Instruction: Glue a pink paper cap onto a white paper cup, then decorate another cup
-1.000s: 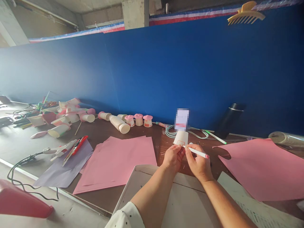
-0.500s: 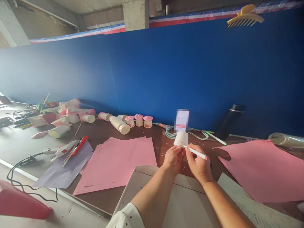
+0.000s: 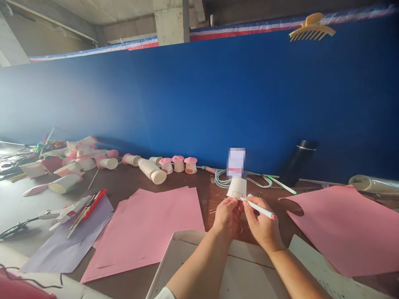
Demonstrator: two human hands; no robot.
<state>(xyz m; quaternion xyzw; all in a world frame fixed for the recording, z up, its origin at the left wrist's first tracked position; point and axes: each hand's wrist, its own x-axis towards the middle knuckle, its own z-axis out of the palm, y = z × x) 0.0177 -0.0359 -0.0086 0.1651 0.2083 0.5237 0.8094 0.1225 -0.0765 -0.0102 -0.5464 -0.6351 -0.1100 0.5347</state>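
Observation:
My left hand (image 3: 227, 216) pinches the lower edge of an upturned white paper cup (image 3: 237, 187) with a red outline drawn on its side. My right hand (image 3: 262, 222) grips a white marker (image 3: 257, 208) with a pink end, its tip touching the cup by that outline. Both hands hover over the brown table (image 3: 218, 195), just beyond a white cardboard box (image 3: 187, 245).
Pink paper sheets (image 3: 156, 222) lie left of my hands and another pink sheet (image 3: 336, 224) lies right. A stack of cups (image 3: 152, 170), decorated cups (image 3: 178, 163), a glue gun (image 3: 59, 212), red scissors (image 3: 90, 203), a black flask (image 3: 297, 162) and a coiled cable (image 3: 224, 179) lie around.
The view has shifted slightly right and up, so everything sits a little lower and further left. My hands stay on the cup and marker with hardly any movement.

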